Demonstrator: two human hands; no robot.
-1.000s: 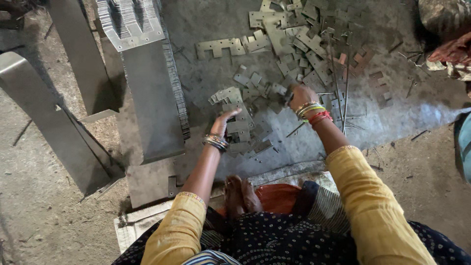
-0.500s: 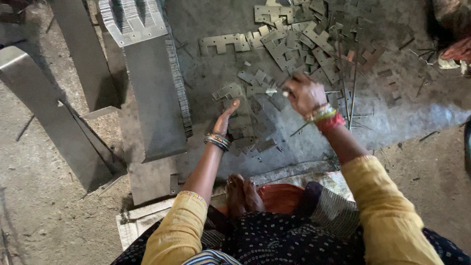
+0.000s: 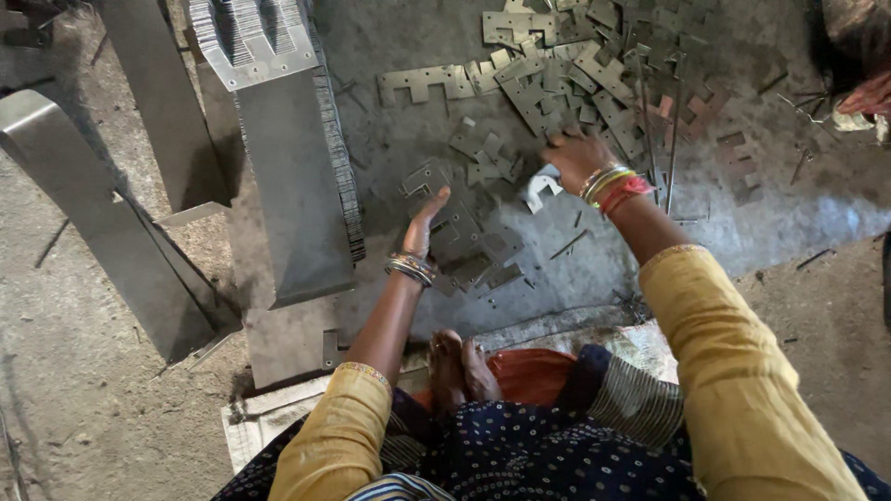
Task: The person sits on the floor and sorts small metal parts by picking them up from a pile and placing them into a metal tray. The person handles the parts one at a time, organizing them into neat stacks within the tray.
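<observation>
I sit on the floor over a dark metal sheet strewn with small flat notched metal plates. My left hand is edge-on with fingers straight, resting beside a small pile of grey plates. My right hand, with bangles at the wrist, is curled around a pale notched metal plate held just above the sheet. A larger heap of loose plates lies beyond my right hand.
A tall stacked block of cut metal laminations lies to the left of my hands. Long steel strips lean further left on the dusty floor. Thin metal rods lie right of my right hand. Someone else's foot shows at the top right.
My right hand has lifted from the pile near my left hand and moved up and right, now holding a pale plate. My left hand has turned edge-on beside the pile.
</observation>
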